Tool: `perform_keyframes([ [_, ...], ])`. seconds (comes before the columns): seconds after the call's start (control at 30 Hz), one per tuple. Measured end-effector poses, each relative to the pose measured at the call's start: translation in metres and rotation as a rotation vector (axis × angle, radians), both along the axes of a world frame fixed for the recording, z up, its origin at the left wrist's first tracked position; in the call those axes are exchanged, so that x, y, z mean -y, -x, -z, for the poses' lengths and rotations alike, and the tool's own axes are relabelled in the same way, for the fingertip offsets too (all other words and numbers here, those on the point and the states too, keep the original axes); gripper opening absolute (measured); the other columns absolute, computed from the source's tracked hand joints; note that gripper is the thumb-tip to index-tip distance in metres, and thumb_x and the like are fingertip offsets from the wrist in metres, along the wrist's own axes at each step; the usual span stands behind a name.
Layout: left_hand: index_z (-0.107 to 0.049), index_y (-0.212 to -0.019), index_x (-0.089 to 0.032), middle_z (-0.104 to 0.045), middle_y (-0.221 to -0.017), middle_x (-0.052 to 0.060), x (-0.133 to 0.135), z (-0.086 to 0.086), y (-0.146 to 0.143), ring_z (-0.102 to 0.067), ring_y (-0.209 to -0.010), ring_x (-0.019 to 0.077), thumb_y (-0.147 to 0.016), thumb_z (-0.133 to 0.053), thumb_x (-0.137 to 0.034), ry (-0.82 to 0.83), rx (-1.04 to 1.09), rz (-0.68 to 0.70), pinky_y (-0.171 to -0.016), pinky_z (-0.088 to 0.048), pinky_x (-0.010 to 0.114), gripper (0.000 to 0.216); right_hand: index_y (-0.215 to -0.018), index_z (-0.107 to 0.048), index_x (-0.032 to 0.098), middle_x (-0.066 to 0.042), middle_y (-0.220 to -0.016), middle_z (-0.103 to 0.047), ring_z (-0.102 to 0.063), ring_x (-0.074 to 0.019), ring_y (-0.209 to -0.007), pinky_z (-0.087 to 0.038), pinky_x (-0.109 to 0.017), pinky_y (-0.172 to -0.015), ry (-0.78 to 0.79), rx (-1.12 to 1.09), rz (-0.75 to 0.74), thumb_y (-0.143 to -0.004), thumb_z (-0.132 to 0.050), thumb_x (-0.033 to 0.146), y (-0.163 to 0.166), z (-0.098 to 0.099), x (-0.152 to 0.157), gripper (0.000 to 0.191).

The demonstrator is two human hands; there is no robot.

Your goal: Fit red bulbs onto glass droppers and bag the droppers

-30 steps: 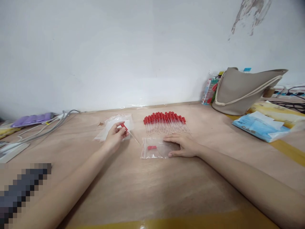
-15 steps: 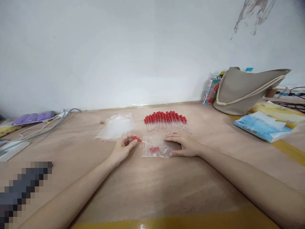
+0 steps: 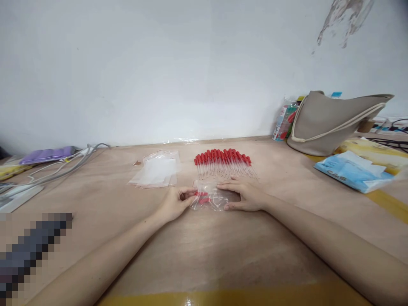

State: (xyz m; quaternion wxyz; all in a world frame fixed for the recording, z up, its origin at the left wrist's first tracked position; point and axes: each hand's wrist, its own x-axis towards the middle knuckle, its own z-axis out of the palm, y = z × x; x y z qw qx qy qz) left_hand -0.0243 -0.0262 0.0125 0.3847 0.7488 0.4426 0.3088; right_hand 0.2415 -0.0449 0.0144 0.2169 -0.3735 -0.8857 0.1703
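A small clear zip bag [image 3: 213,198] lies on the brown table in front of me with red-bulbed droppers [image 3: 202,196] inside. My left hand [image 3: 176,203] pinches a dropper's red bulb at the bag's left mouth, fingers closed. My right hand [image 3: 245,195] lies flat on the bag's right half, fingers stretched out, pressing it down. Just behind the bag a row of several red-bulbed glass droppers [image 3: 223,162] lies side by side. A stack of empty clear bags [image 3: 156,172] sits to the left of that row.
A beige bag [image 3: 331,123] and a snack packet [image 3: 283,121] stand at the back right by the wall. A blue tissue pack [image 3: 352,172] lies at right. Grey cables [image 3: 57,168] and a purple item [image 3: 47,154] lie at far left. Yellow tape edges the table.
My left hand carried a dropper from over the stack of empty bags rightward and down to the zip bag's mouth and pushed it in. My right hand stayed flat on the bag.
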Motion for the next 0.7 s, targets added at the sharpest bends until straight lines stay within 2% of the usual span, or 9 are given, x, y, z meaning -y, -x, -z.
perform_keyframes([
  [0.1,-0.063,-0.096,-0.017,-0.063,-0.073,0.001,0.003,-0.002,-0.001,-0.049,-0.055,0.0103,-0.069,-0.063,-0.037,-0.053,-0.004,0.013,-0.052,-0.038,0.021,0.033,-0.125,-0.046,0.022,-0.008,-0.128,-0.048,-0.042,-0.0240,-0.118,-0.016,-0.048,-0.106,-0.013,-0.003,0.004,-0.070,-0.059,0.055,0.000,0.000,0.001,0.066],
  [0.2,-0.066,-0.094,-0.020,-0.060,-0.069,0.000,0.006,-0.008,0.000,-0.048,-0.056,0.0116,-0.072,-0.060,-0.038,-0.090,-0.081,0.100,-0.054,-0.038,0.022,0.029,-0.123,-0.048,0.022,-0.009,-0.125,-0.050,-0.044,-0.0250,-0.117,-0.020,-0.049,-0.104,-0.043,-0.013,0.021,-0.069,-0.060,0.054,-0.002,0.000,0.002,0.065],
  [0.37,-0.064,-0.104,-0.024,-0.061,-0.092,0.006,0.003,-0.010,-0.001,-0.054,-0.082,0.0192,-0.066,-0.067,-0.036,-0.139,-0.110,0.230,-0.075,-0.043,0.031,0.040,-0.122,-0.049,0.021,-0.010,-0.122,-0.053,-0.047,-0.0253,-0.112,-0.032,-0.046,-0.096,-0.080,-0.014,0.036,-0.069,-0.061,0.052,-0.004,0.001,0.003,0.062],
  [0.47,-0.063,-0.105,-0.026,-0.060,-0.097,0.007,0.002,-0.009,-0.003,-0.054,-0.092,0.0213,-0.064,-0.069,-0.035,-0.143,-0.107,0.279,-0.083,-0.042,0.034,0.042,-0.121,-0.050,0.020,-0.010,-0.121,-0.054,-0.048,-0.0254,-0.111,-0.033,-0.047,-0.096,-0.074,-0.003,0.040,-0.069,-0.062,0.051,-0.003,0.000,0.003,0.062],
  [0.6,-0.063,-0.106,-0.026,-0.058,-0.101,0.007,0.003,-0.009,-0.004,-0.052,-0.094,0.0211,-0.071,-0.063,-0.034,-0.213,-0.135,0.300,-0.083,-0.041,0.034,0.035,-0.121,-0.050,0.020,-0.010,-0.122,-0.053,-0.047,-0.0251,-0.112,-0.032,-0.046,-0.097,-0.054,-0.008,0.039,-0.068,-0.063,0.051,-0.003,-0.002,0.003,0.062],
  [0.7,-0.063,-0.104,-0.025,-0.057,-0.097,0.007,0.003,-0.010,-0.002,-0.052,-0.087,0.0195,-0.075,-0.058,-0.032,-0.258,-0.198,0.291,-0.078,-0.042,0.031,0.030,-0.121,-0.050,0.020,-0.009,-0.123,-0.052,-0.046,-0.0250,-0.113,-0.031,-0.046,-0.098,-0.044,-0.011,0.027,-0.068,-0.063,0.051,-0.005,-0.002,0.002,0.063],
])
